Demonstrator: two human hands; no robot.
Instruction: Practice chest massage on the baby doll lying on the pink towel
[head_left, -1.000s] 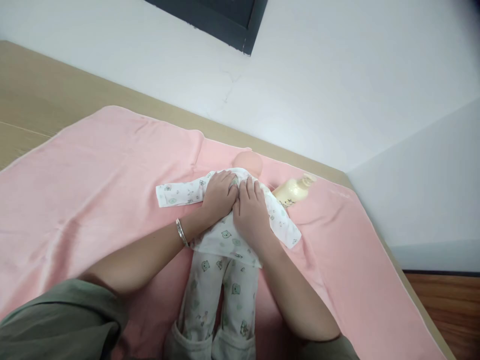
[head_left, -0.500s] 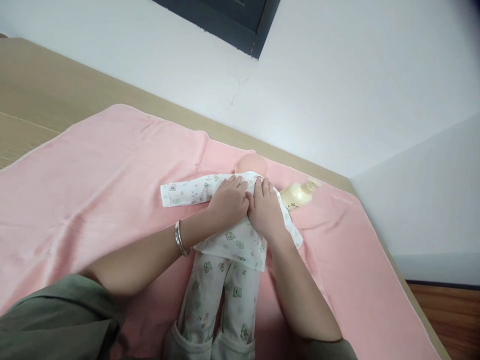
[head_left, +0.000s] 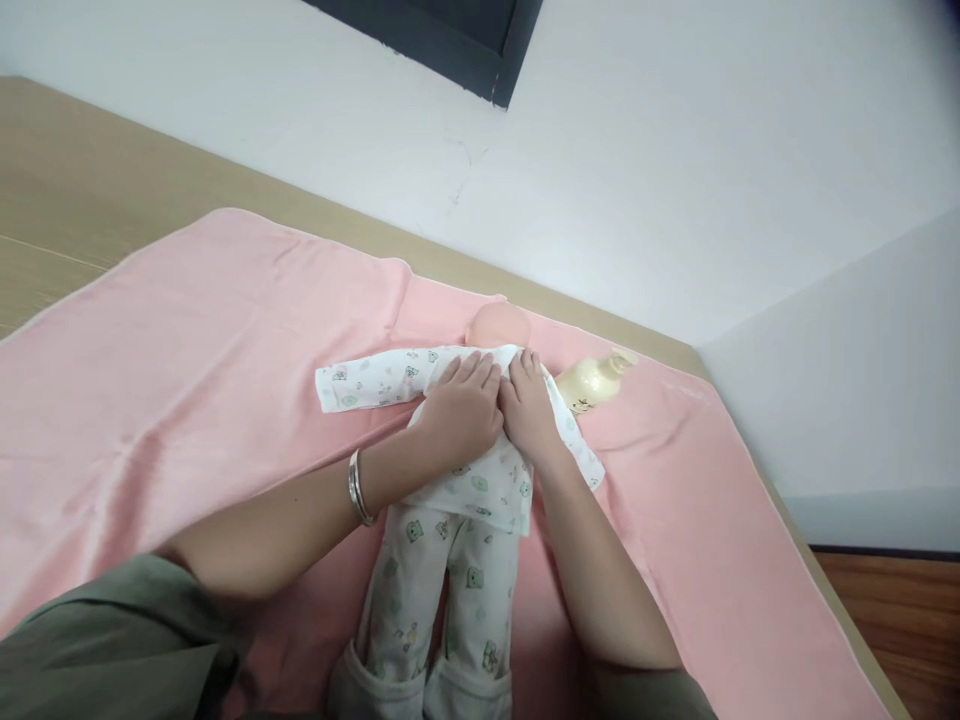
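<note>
A doll lies stretched out, its smooth peach head [head_left: 499, 325] at the far end. It wears a white long-sleeved baby top [head_left: 472, 490] and matching trousers [head_left: 472, 580], both printed with small green animals. My left hand [head_left: 461, 405] rests flat on the chest of the top, fingers extended toward the neck. Beside it, almost touching, my right hand [head_left: 532, 405] lies on the other side of the chest near the collar, fingers extended. Both hands cover much of the upper front. One sleeve points left; the other slants down to the right.
A pink cloth [head_left: 247, 300] with folds lies under the doll, on a wooden surface [head_left: 150, 170]. Right of the shoulder lies a pale yellow pump bottle [head_left: 592, 380]. A white wall [head_left: 637, 180] with a dark frame [head_left: 465, 40] stands behind.
My right hand has turned slightly, its fingers closer together near the collar. My left hand has shifted a little to the right over the chest. The view has tilted slightly.
</note>
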